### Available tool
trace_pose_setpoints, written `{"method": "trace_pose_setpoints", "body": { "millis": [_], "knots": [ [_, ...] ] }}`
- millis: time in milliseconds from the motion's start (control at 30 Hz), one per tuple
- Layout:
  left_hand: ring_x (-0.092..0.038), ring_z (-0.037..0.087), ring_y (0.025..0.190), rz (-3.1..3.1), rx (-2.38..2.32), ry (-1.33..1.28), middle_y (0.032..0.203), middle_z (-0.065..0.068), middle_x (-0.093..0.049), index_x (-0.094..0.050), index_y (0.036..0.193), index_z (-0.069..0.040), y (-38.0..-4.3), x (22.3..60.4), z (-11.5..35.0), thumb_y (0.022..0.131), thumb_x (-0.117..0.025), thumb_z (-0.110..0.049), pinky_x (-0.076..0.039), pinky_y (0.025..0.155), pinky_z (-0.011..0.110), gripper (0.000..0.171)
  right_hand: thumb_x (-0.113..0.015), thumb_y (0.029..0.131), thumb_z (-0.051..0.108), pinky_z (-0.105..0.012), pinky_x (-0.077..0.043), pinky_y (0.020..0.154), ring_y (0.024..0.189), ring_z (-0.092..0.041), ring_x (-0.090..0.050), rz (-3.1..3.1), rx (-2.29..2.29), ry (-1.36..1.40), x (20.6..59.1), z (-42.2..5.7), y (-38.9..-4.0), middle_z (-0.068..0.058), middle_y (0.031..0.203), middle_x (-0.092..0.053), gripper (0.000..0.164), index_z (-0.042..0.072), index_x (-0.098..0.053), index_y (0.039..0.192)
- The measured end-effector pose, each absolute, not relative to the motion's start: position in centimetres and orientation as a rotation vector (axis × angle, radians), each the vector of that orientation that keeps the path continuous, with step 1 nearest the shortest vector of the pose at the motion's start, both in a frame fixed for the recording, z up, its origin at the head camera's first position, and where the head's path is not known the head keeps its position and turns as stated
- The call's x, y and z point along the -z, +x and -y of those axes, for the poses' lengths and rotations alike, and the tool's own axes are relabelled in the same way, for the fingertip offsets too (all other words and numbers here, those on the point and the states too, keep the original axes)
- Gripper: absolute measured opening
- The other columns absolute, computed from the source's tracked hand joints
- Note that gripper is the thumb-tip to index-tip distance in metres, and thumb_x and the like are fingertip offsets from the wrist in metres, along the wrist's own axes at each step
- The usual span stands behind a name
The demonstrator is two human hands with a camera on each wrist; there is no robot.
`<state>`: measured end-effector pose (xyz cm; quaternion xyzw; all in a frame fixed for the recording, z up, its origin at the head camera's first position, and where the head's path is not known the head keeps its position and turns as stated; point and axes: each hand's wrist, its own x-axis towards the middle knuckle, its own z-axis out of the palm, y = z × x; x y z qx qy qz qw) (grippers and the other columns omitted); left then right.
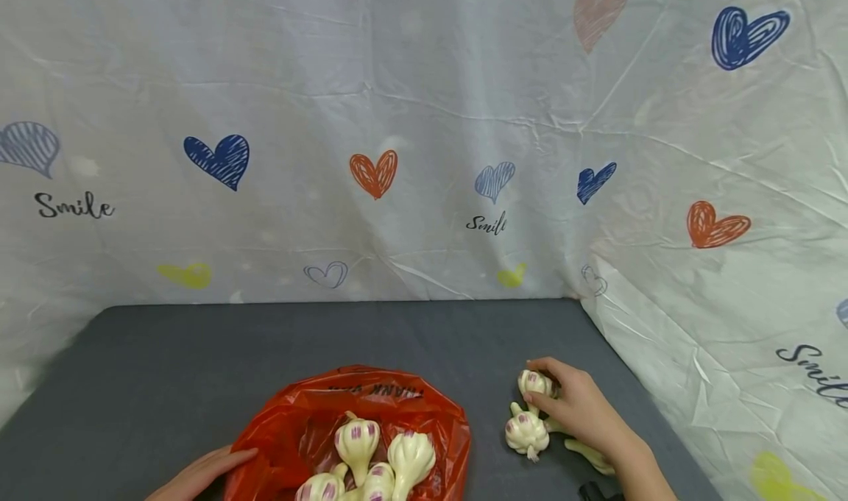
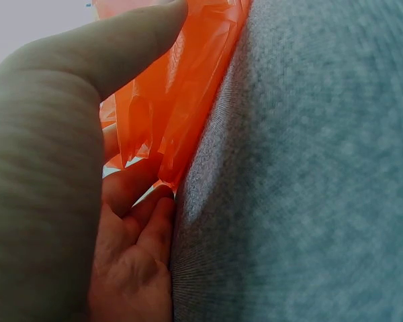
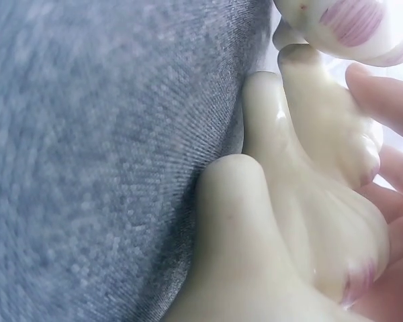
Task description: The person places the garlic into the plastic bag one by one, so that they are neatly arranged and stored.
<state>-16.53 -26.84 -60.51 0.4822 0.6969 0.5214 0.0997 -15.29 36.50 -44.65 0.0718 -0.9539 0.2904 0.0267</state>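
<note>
A red plastic bag (image 1: 433, 398) lies wide-mouthed on the table, holding several garlic bulbs (image 1: 412, 457) with white skins and purple marks. At its left rim, my left hand (image 1: 202, 475) holds the plastic; the left wrist view shows the thumb (image 2: 121, 50) on one side of the bag and fingers behind it. My right hand (image 1: 589, 409) pinches a garlic bulb (image 1: 534, 382) between thumb and fingers, right of the bag. Just in front of that bulb lies another garlic bulb (image 1: 526, 435). Under the right wrist is a further bulb (image 1: 586, 455), partly covered.
The dark grey table (image 1: 265, 339) ends at a white hanging sheet (image 1: 424, 251) printed with hearts, which also runs down the right side. A small black object (image 1: 596, 492) shows at the bottom edge beside the right forearm.
</note>
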Motion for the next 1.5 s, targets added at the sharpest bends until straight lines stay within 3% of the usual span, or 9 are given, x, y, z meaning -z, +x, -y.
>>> {"method": "trace_pose_setpoints", "body": {
  "millis": [300,967,1200,1500],
  "knots": [
    [-0.046,-0.001,0.142,-2.106,-1.506,1.391,0.167,-0.024,-0.037,-0.033,0.174,-0.021,-16.7,60.7,27.3,0.101,-0.059,0.014,-0.053,0.095,0.028,0.085,-0.084,0.099,0.031,-0.046,-0.058,0.091,0.113,-0.018,-0.068,2.916,-0.927,0.248,44.2,-36.2,-15.3,0.001,0.134,-0.073,0.052,0.01,-0.068,0.144],
    [-0.051,0.002,0.137,-2.127,-1.535,1.4,0.164,-0.02,-0.043,-0.036,0.171,-0.013,-16.1,60.3,26.5,0.096,-0.064,0.018,-0.054,0.094,0.026,0.086,-0.085,0.099,0.029,-0.039,-0.057,0.082,0.101,-0.012,-0.066,2.849,-0.879,0.261,42.7,-35.3,-14.8,0.003,0.128,-0.074,0.048,0.013,-0.069,0.141],
    [-0.051,0.005,0.14,-2.037,-1.574,1.487,0.168,-0.015,-0.041,-0.031,0.172,-0.008,-16.5,60.6,26.6,0.099,-0.06,0.018,-0.054,0.095,0.027,0.084,-0.085,0.099,0.028,-0.036,-0.056,0.079,0.099,-0.01,-0.065,2.829,-0.84,0.281,42.5,-35.2,-14.6,0.002,0.129,-0.074,0.049,0.012,-0.068,0.143],
    [-0.052,0.004,0.138,-2.167,-1.51,1.436,0.164,-0.016,-0.045,-0.036,0.171,-0.009,-16.3,60.5,26.8,0.094,-0.067,0.017,-0.053,0.094,0.027,0.086,-0.085,0.099,0.028,-0.033,-0.055,0.077,0.1,-0.012,-0.065,2.817,-0.851,0.281,42.0,-35.2,-14.6,0.002,0.13,-0.073,0.051,0.013,-0.067,0.145]
  ]
}}
